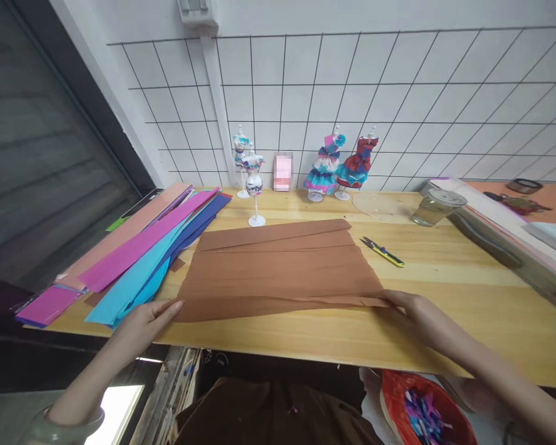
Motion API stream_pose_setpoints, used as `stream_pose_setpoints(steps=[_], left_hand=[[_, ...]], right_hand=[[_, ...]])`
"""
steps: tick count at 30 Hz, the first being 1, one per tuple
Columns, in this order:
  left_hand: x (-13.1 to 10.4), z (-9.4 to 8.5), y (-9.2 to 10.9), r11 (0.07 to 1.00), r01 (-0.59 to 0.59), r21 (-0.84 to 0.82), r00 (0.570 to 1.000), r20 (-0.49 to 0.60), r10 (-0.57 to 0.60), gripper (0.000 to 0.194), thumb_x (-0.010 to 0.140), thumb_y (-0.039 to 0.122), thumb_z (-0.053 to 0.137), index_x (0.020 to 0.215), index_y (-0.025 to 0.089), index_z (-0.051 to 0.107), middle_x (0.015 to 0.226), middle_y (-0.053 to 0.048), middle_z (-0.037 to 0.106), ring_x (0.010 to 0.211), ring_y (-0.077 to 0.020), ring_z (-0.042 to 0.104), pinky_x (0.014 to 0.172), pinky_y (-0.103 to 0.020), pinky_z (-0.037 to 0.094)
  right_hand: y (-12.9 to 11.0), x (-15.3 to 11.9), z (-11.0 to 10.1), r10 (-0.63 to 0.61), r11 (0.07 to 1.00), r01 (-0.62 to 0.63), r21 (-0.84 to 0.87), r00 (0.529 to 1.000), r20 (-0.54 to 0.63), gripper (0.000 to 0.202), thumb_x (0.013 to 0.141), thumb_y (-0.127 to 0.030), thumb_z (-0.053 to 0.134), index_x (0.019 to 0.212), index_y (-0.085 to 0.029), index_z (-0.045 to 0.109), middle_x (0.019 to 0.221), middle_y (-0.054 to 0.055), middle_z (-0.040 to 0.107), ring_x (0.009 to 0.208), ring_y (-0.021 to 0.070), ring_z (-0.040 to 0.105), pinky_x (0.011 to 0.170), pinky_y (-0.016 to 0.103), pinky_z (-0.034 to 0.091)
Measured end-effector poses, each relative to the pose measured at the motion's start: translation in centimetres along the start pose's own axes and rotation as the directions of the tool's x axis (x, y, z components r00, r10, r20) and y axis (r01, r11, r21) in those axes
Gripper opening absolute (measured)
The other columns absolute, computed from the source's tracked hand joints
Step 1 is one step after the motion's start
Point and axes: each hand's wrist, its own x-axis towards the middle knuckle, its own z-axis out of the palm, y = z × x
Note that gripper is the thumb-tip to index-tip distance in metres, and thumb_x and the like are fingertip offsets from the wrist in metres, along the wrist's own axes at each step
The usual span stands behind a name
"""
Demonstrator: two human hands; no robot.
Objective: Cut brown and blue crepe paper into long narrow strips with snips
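A wide sheet of brown paper (278,272) lies across the wooden table, with folded layers along its far edge and a narrow fold along its near edge. At its near left corner, my left hand (148,321) pinches the paper between thumb and fingers. My right hand (408,306) grips the near right corner, its fingertips partly hidden by the paper and the hand itself. Yellow-handled thread snips (383,252) lie just right of the sheet, touching neither hand.
Colored paper strips (148,247) are piled at the left. Small dress forms (254,179) and a pink card (283,172) stand at the back. A plastic cup (435,207) is at the right; a red scrap-filled bag (426,411) sits below the table's front edge.
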Motion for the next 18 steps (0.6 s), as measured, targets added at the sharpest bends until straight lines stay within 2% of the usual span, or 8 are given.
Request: stream_pose_setpoints(steps=[2, 3, 5, 7, 10, 14, 18], left_hand=[[0.4, 0.4, -0.3, 0.997, 0.041, -0.065, 0.995, 0.094, -0.034, 0.045, 0.073, 0.058, 0.048, 0.083, 0.019, 0.068, 0.083, -0.002, 0.069, 0.08, -0.0224, 0.061, 0.066, -0.025, 0.047], [0.6, 0.6, -0.5, 0.993, 0.066, -0.093, 0.993, 0.102, -0.057, 0.045, 0.074, 0.057, 0.048, 0.082, 0.017, 0.067, 0.082, -0.002, 0.069, 0.08, -0.0222, 0.061, 0.066, -0.025, 0.047], [1.0, 1.1, -0.6, 0.987, 0.089, -0.133, 0.995, 0.046, -0.084, 0.044, 0.073, 0.057, 0.049, 0.08, 0.017, 0.066, 0.08, -0.001, 0.068, 0.077, -0.0204, 0.061, 0.065, -0.024, 0.046], [1.3, 1.6, -0.6, 0.987, 0.085, -0.133, 0.996, -0.017, -0.088, 0.042, 0.073, 0.055, 0.049, 0.077, 0.017, 0.065, 0.076, 0.0, 0.068, 0.073, -0.0184, 0.06, 0.063, -0.022, 0.045], [1.5, 2.4, -0.3, 0.995, 0.073, -0.063, 0.992, -0.094, -0.078, 0.04, 0.076, 0.053, 0.045, 0.074, 0.018, 0.064, 0.07, 0.001, 0.066, 0.069, -0.0172, 0.058, 0.059, -0.021, 0.042], [1.5, 3.2, 0.4, 0.992, 0.091, 0.084, 0.984, -0.162, -0.077, 0.039, 0.08, 0.049, 0.039, 0.073, 0.018, 0.062, 0.065, -0.001, 0.064, 0.063, -0.0169, 0.056, 0.056, -0.022, 0.037], [1.6, 4.1, 0.5, 0.967, 0.086, 0.241, 0.972, -0.231, -0.029, 0.04, 0.083, 0.048, 0.036, 0.064, 0.019, 0.056, 0.056, -0.002, 0.057, 0.056, -0.0157, 0.052, 0.053, -0.024, 0.031]], right_hand=[[1.1, 0.3, 0.0, 0.09, 0.98, -0.087, 0.179, 0.996, -0.005, 0.031, 0.086, -0.039, 0.039, 0.095, -0.021, 0.062, 0.095, 0.006, 0.068, 0.084, 0.0223, 0.062, 0.072, 0.03, 0.048], [1.4, 0.6, 0.1, 0.124, 0.961, -0.117, 0.25, 0.992, -0.012, 0.035, 0.085, -0.043, 0.039, 0.096, -0.019, 0.063, 0.096, 0.006, 0.068, 0.086, 0.0234, 0.062, 0.074, 0.031, 0.049], [1.6, 1.2, 0.4, 0.168, 0.925, -0.15, 0.35, 0.986, -0.022, 0.041, 0.084, -0.048, 0.039, 0.096, -0.018, 0.064, 0.096, 0.006, 0.069, 0.089, 0.0251, 0.062, 0.077, 0.034, 0.049], [1.7, 1.8, 0.7, 0.196, 0.909, -0.168, 0.381, 0.98, -0.035, 0.045, 0.084, -0.051, 0.038, 0.095, -0.018, 0.066, 0.089, 0.005, 0.07, 0.088, 0.0262, 0.062, 0.075, 0.035, 0.05], [1.5, 2.5, 1.1, 0.276, 0.926, -0.238, 0.292, 0.957, -0.093, 0.048, 0.084, -0.054, 0.035, 0.085, -0.018, 0.067, 0.076, 0.005, 0.07, 0.08, 0.0264, 0.063, 0.068, 0.034, 0.049], [1.0, 3.0, 1.8, 0.351, 0.936, -0.346, 0.06, 0.92, -0.173, 0.048, 0.086, -0.052, 0.03, 0.071, -0.02, 0.062, 0.07, 0.007, 0.069, 0.067, 0.0242, 0.063, 0.06, 0.03, 0.045], [0.4, 3.1, 2.5, 0.37, 0.886, -0.419, -0.197, 0.897, -0.244, 0.046, 0.088, -0.047, 0.026, 0.075, -0.021, 0.061, 0.073, 0.011, 0.069, 0.067, 0.0269, 0.063, 0.056, 0.031, 0.04]])
